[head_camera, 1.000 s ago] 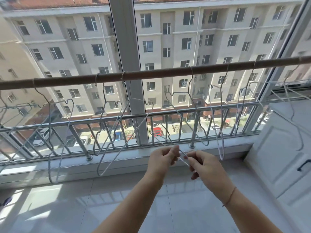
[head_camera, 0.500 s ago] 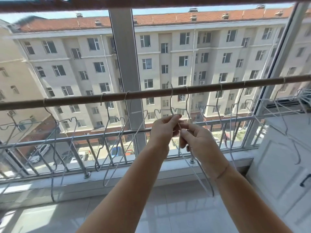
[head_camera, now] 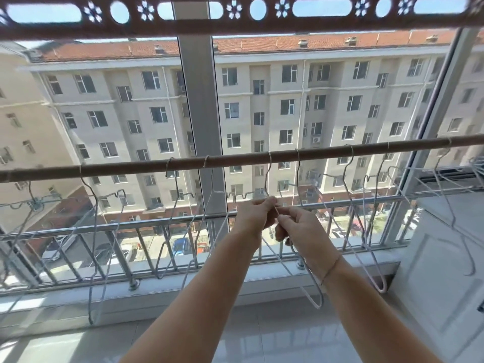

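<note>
1. Your left hand [head_camera: 255,216] is just below the brown rod [head_camera: 235,159], fingertips pinched together on the white wire hanger [head_camera: 318,307].
2. Your right hand [head_camera: 301,227] is right beside it, also under the rod, thumb and forefinger clamped on the same wire.
3. The hanger dangles below the rod, its lower loop slanting down past your right wrist.
4. Other wire hangers [head_camera: 169,167] hook over the rod on both sides.

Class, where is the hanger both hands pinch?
Centre of the head view, below the brown pole: the hanger sits between left hand and right hand.
</note>
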The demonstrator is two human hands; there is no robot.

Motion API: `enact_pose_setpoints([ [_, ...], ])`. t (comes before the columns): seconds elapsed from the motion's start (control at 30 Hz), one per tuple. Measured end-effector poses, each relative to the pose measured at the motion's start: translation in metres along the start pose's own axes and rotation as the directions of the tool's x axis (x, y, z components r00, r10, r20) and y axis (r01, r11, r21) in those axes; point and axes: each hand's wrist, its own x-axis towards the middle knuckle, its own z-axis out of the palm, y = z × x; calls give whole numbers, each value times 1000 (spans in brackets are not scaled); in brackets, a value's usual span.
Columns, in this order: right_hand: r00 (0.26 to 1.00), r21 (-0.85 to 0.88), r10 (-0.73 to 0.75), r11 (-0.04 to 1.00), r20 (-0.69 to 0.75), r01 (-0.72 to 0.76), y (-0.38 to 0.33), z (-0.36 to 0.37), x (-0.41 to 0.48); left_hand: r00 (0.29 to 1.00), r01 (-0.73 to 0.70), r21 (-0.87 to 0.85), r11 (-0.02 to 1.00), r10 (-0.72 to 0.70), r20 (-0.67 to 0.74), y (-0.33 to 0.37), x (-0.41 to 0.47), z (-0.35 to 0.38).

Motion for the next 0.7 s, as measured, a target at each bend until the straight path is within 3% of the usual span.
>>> enact_pose_setpoints([
  [0.13,1000,-104,9,995,0,-9,3,-5,2,991,-110,110,988,118,-66,3,-14,-7],
  [0.23,998,-365,-50,930,-34,34,3,-9,-1,948,-273,187,944,297,-116,7,-29,-22],
  [0.3,968,-475,-228,867,-106,152,-3,-4,-9,882,-399,234,887,441,-166,14,-38,-36],
  [0.4,878,-442,-456,824,-145,354,-16,20,-28,788,-456,282,844,530,-313,21,-44,-62],
  [0.47,902,-364,-426,853,-74,373,-19,45,-39,783,-394,322,861,497,-373,18,-42,-76],
  [0.53,951,-344,-307,888,46,304,-12,71,-43,839,-269,318,909,383,-386,11,-41,-84],
  [0.7,988,-366,-77,922,134,122,12,116,-37,936,-61,-4,998,56,-348,6,-36,-94],
])
